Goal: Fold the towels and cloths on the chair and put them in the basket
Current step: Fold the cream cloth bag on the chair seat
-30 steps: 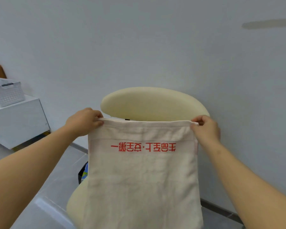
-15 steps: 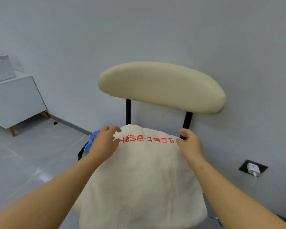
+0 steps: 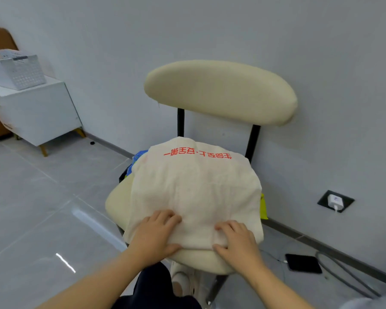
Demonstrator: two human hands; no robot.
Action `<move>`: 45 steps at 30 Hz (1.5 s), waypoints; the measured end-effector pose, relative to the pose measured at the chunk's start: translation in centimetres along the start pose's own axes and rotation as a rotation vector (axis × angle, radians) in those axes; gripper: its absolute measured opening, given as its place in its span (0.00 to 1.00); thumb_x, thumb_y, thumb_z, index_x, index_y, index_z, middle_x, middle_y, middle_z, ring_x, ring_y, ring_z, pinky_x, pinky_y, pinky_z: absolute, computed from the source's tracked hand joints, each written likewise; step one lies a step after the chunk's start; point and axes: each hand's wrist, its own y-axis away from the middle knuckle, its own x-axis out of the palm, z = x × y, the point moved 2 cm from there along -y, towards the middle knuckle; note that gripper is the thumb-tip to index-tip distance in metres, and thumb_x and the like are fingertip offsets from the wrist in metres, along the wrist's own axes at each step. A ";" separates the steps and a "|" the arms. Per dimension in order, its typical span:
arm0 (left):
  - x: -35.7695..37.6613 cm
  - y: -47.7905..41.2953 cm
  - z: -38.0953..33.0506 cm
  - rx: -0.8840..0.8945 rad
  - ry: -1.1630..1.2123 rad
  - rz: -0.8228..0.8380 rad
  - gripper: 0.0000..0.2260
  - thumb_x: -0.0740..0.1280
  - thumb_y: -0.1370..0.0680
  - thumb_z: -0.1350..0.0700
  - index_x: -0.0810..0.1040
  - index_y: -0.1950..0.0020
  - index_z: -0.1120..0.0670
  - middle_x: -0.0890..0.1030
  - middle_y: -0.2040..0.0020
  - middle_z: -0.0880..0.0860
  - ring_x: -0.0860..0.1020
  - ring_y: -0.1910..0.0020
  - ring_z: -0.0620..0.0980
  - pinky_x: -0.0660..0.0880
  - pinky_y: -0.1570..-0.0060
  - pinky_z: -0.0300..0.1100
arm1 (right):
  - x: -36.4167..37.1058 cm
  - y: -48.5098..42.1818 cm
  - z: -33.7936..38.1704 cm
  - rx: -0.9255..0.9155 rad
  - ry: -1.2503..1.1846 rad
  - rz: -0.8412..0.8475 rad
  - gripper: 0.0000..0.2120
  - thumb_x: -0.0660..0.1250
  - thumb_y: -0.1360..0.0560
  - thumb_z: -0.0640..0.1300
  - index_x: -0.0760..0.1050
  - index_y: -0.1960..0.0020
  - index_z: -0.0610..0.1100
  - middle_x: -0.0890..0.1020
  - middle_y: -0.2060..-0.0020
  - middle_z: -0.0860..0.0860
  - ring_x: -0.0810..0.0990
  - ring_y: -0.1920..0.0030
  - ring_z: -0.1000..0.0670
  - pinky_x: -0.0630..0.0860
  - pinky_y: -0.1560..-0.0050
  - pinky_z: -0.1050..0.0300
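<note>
A cream cloth (image 3: 194,188) with red printed characters lies spread over the seat of the cream chair (image 3: 221,90), covering other cloths; a blue one (image 3: 138,156) peeks out at the left and a yellow one (image 3: 263,206) at the right. My left hand (image 3: 156,235) and my right hand (image 3: 236,239) both grip the cloth's near edge at the front of the seat, fingers on top and thumbs under the hem. A white perforated basket (image 3: 20,71) stands on a white cabinet at the far left.
The white cabinet (image 3: 38,110) stands against the grey wall at the left. A floor socket with a white charger (image 3: 335,201) and a black phone (image 3: 303,263) on a cable lie to the right of the chair. Grey tiled floor stretches to the left.
The cloth was held up by its top corners, then laid over the pile on the seat. Both hands have moved from its far edge to its near edge.
</note>
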 end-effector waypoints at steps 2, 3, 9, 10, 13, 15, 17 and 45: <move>0.7 0.3 -0.3 0.011 -0.067 0.085 0.38 0.69 0.52 0.32 0.71 0.45 0.46 0.78 0.50 0.46 0.78 0.54 0.46 0.77 0.66 0.37 | 0.4 0.1 -0.2 -0.034 0.006 0.014 0.34 0.53 0.41 0.63 0.75 0.40 0.51 0.76 0.44 0.53 0.74 0.43 0.45 0.70 0.45 0.52; 0.7 0.2 -0.3 0.014 -0.098 0.116 0.42 0.71 0.56 0.32 0.71 0.45 0.47 0.79 0.50 0.48 0.79 0.54 0.47 0.77 0.67 0.37 | 0.4 -0.1 -0.3 -0.037 0.026 0.034 0.36 0.51 0.42 0.64 0.73 0.38 0.52 0.74 0.42 0.54 0.73 0.41 0.46 0.69 0.43 0.53; 0.0 -1.2 -0.2 0.068 -0.128 0.125 0.27 0.73 0.36 0.44 0.67 0.41 0.49 0.78 0.44 0.51 0.80 0.50 0.52 0.78 0.60 0.41 | 1.6 0.3 -0.5 -0.090 0.115 -0.077 0.16 0.55 0.37 0.53 0.81 0.61 0.53 0.80 0.65 0.57 0.79 0.67 0.54 0.72 0.73 0.68; 0.0 -1.4 -0.5 0.021 -0.137 0.165 0.21 0.67 0.28 0.49 0.67 0.37 0.50 0.75 0.39 0.51 0.77 0.44 0.53 0.76 0.52 0.44 | 2.2 0.1 -0.9 -0.095 0.127 -0.085 0.15 0.55 0.36 0.52 0.81 0.64 0.53 0.80 0.67 0.58 0.79 0.68 0.54 0.71 0.75 0.68; 0.4 -1.8 -1.3 -0.088 -0.186 0.233 0.16 0.58 0.22 0.55 0.66 0.33 0.53 0.70 0.34 0.52 0.72 0.40 0.54 0.69 0.50 0.45 | 1.4 0.3 -0.4 -0.098 0.123 -0.175 0.07 0.62 0.33 0.48 0.78 0.65 0.51 0.80 0.68 0.56 0.80 0.67 0.53 0.71 0.75 0.65; 0.5 -2.0 -1.3 -0.131 -0.178 0.238 0.15 0.56 0.21 0.55 0.66 0.34 0.53 0.71 0.35 0.52 0.73 0.41 0.53 0.70 0.50 0.45 | 1.1 0.2 -0.3 -0.043 0.062 -0.133 0.08 0.59 0.22 0.45 0.76 0.54 0.46 0.81 0.57 0.51 0.80 0.53 0.48 0.73 0.61 0.57; 0.5 -2.0 -0.7 -0.181 -0.127 0.224 0.15 0.54 0.20 0.57 0.67 0.34 0.52 0.73 0.36 0.51 0.74 0.42 0.53 0.71 0.47 0.45 | 0.7 -0.1 -0.4 0.002 0.044 -0.093 0.12 0.51 0.18 0.48 0.71 0.45 0.45 0.79 0.48 0.47 0.76 0.45 0.44 0.69 0.54 0.52; -12.1 4.6 3.7 -0.470 0.337 -0.235 0.09 0.61 0.21 0.60 0.78 0.46 0.52 0.80 0.54 0.49 0.75 0.55 0.49 0.68 0.59 0.38 | -10.0 3.2 -2.9 0.052 0.085 -0.131 0.10 0.58 0.24 0.40 0.74 0.47 0.50 0.80 0.49 0.52 0.75 0.46 0.45 0.63 0.58 0.54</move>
